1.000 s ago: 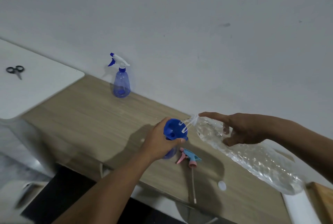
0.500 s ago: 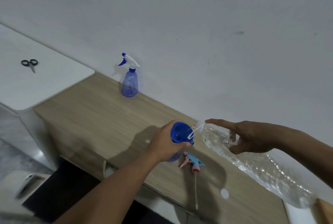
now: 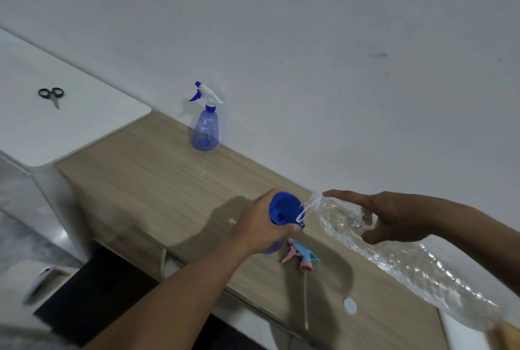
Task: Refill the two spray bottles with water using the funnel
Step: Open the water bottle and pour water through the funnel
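Left hand [image 3: 261,225] is wrapped around the neck of the open spray bottle [image 3: 274,247] and pins the blue funnel [image 3: 284,209] seated in its mouth. Right hand [image 3: 394,218] grips the big clear water bottle [image 3: 408,259] near its shoulder, forefinger stretched along the top, and tips it so a thin stream runs from its mouth into the funnel's rim. So we're mid-pour on this bottle (how full it is, I can't tell; the hand hides most of it). Its pink-and-blue trigger head [image 3: 302,258] lies on the wooden counter [image 3: 157,180] just beside it, dip tube trailing toward the edge, with a white cap [image 3: 349,306] further along. The second spray bottle [image 3: 205,130] stands well apart by the wall, sprayer on. Scissors [image 3: 52,95] sit on the white surface at the left. Next, I'd judge: hold the stream on the funnel, level the water bottle before overflow, lift the funnel, screw the trigger head back.
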Demonstrator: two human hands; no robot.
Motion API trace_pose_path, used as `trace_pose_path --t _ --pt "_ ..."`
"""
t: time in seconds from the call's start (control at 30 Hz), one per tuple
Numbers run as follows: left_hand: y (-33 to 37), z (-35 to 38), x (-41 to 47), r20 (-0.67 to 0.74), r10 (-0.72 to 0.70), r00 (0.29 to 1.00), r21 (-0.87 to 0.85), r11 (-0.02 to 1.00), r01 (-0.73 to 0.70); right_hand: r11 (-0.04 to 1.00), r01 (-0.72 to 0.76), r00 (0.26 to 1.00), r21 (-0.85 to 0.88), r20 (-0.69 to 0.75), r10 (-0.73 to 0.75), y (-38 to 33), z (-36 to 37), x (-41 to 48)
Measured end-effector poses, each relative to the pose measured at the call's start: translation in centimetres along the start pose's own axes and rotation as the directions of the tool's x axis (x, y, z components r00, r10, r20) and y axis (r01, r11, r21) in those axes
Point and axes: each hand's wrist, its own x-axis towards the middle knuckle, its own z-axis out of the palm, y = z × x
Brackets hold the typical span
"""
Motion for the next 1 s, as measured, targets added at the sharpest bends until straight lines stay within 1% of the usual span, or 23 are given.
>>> trace_pose_path --t 0.4,0.53,0.63,0.7,0.8,0.9,1.0 --pt "0.5 -0.2 -0.2 0.021 -0.045 0.999 -0.020 0.999 0.045 1.000 0.009 1.000 0.025 0.005 -0.009 0.5 0.6 0.6" --pt "0.3 -0.1 -0.1 0.014 -0.057 0.998 -0.020 0.998 0.058 0.998 0.040 0.995 0.048 -0.093 -0.035 0.4 1.7 0.8" --pt "0.2 0.0 -0.1 0.014 -0.064 0.998 -0.033 0.997 0.064 0.977 0.104 0.969 0.187 -0.239 -0.057 0.2 3.6 1.0" --pt "0.1 0.1 -0.1 0.006 -0.063 0.998 -0.021 0.998 0.063 0.942 0.155 0.932 0.297 -0.361 -0.039 0.3 5.0 1.5" --pt "0.0 0.1 -0.1 0.001 -0.057 0.998 -0.024 0.998 0.057 0.871 0.181 0.851 0.456 -0.516 0.093 1.0 7.4 2.1" --pt "-0.1 0.1 0.1 0.001 -0.065 0.998 -0.030 0.997 0.065 0.835 0.181 0.742 0.520 -0.629 0.231 2.1 9.4 2.7" --pt "-0.4 0.4 0.2 -0.009 -0.072 0.997 -0.016 0.997 0.072 0.802 0.136 0.602 0.581 -0.692 0.399 3.7 11.0 3.3"
